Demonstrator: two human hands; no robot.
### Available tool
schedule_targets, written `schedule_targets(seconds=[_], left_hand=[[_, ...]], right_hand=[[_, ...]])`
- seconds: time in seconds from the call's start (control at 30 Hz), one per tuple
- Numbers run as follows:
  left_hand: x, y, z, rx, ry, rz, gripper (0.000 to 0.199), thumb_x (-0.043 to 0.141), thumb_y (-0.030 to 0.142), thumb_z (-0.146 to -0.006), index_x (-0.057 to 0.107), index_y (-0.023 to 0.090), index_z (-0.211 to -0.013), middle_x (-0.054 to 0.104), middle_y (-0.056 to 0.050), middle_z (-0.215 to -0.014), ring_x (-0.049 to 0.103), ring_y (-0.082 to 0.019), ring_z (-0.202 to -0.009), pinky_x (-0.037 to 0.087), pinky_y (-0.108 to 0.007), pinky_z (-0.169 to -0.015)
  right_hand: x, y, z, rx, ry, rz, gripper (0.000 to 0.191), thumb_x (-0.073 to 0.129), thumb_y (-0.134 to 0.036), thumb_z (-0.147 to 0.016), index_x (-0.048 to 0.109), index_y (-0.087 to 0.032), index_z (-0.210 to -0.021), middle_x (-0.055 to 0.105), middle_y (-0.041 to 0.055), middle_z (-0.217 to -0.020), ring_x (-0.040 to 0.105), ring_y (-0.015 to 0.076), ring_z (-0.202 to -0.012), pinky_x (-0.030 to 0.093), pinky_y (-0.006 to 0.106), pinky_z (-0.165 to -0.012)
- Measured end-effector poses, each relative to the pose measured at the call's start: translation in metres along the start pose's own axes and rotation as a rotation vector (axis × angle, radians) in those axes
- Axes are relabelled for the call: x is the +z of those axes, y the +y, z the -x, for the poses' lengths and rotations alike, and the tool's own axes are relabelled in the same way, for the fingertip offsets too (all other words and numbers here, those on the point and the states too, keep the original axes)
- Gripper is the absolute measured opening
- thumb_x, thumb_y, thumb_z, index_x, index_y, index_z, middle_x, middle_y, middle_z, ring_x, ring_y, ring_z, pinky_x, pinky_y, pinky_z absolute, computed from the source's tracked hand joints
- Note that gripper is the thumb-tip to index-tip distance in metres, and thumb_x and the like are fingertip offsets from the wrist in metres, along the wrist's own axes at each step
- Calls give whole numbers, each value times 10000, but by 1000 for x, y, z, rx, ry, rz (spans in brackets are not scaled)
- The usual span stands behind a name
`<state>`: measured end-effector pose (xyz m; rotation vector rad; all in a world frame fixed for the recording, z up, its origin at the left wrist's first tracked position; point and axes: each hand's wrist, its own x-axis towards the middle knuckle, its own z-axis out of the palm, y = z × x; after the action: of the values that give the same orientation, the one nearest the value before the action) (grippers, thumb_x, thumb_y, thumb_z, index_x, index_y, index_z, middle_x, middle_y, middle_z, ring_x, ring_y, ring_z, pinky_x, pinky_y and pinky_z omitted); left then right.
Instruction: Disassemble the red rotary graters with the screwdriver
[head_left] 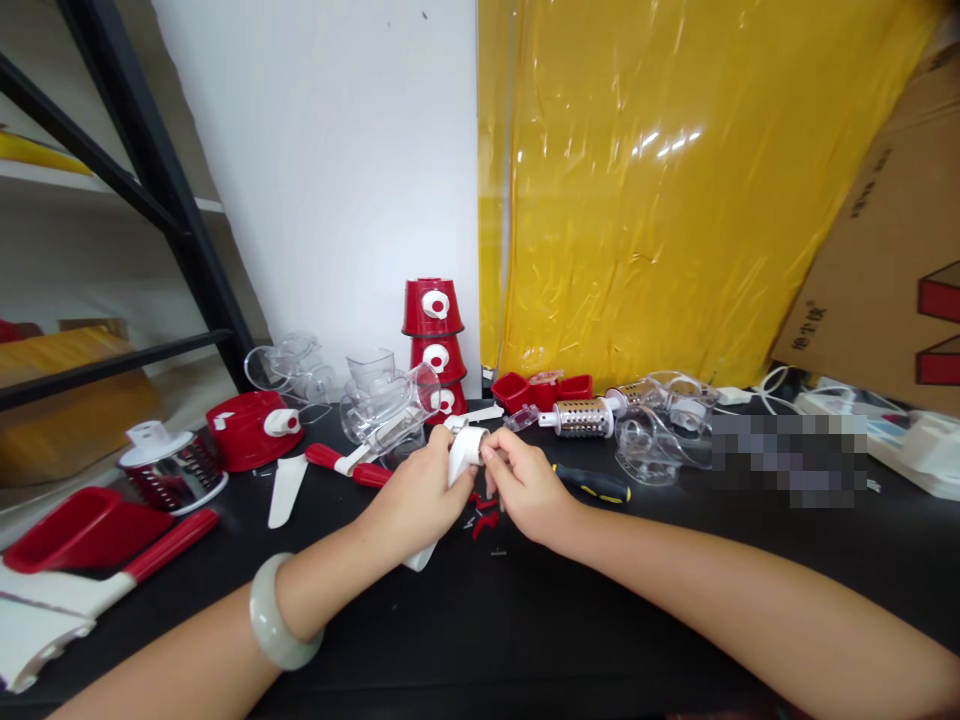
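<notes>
My left hand (pixel 431 492) is wrapped round a white plastic part (pixel 466 450) with a round open end that faces right. My right hand (pixel 525 488) is closed in a pinch at that end; what its fingertips hold is too small to make out. Below the hands, small red pieces (pixel 486 522) and tiny metal bits lie on the black table (pixel 525 630). A screwdriver (pixel 596 484) with a dark and yellow handle lies just right of my right hand. A red-handled white part (pixel 352 466) lies left of the hands.
Three stacked red bases (pixel 435 358) stand at the back. Clear plastic parts (pixel 382 405) are behind my left hand, metal grater drums (pixel 581 418) at the back right. At left are a red base (pixel 251 430), a drum (pixel 169 470) and a red tray (pixel 79 530). A power strip (pixel 900 440) lies far right.
</notes>
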<state>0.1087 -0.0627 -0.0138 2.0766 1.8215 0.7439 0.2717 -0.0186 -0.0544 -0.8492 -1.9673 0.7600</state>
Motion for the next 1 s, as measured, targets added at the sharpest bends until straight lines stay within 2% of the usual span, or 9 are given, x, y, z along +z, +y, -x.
schedule_targets(seconds=[0.27,0.47,0.6,0.77,1.0], left_hand=[[0,1,1,0,9,-48,212,453,418,-897,391,221,-945,674,-81,-872,680,-277,-779,421,-329,-612],[-2,2,1,0,8,-44,204,452,401,-896,402,217,-970,678,-86,-887,681,-273,-770,419,-322,-604],[-3,-2,-1,17,-7,-74,210,465,384,-885,414,221,-1008,670,-66,-851,672,-271,-754,414,-323,-615],[-3,-6,-2,27,-22,-88,217,473,388,-877,430,222,-1011,670,-56,-820,664,-265,-733,400,-316,-604],[-4,-3,-1,10,-51,-100,184,469,386,-879,422,226,-956,658,-43,-766,665,-248,-679,389,-305,-580]], right_hand=[[4,6,-2,4,-15,-96,112,452,-297,-941,486,-219,-868,561,-48,-627,513,100,-516,360,225,-532],[-4,-1,-4,-60,18,113,81,487,-256,-905,549,-213,-878,592,-28,-676,532,111,-598,351,236,-582],[-11,-6,-8,-86,-7,264,61,520,-242,-867,576,-217,-865,584,-42,-662,500,100,-570,322,236,-570],[-14,-8,-11,-80,-34,295,41,558,-201,-806,580,-217,-837,550,-64,-604,497,89,-546,312,226,-563],[-15,-10,-11,-66,-4,366,34,586,-193,-754,597,-214,-777,559,-71,-576,506,85,-536,299,224,-560]])
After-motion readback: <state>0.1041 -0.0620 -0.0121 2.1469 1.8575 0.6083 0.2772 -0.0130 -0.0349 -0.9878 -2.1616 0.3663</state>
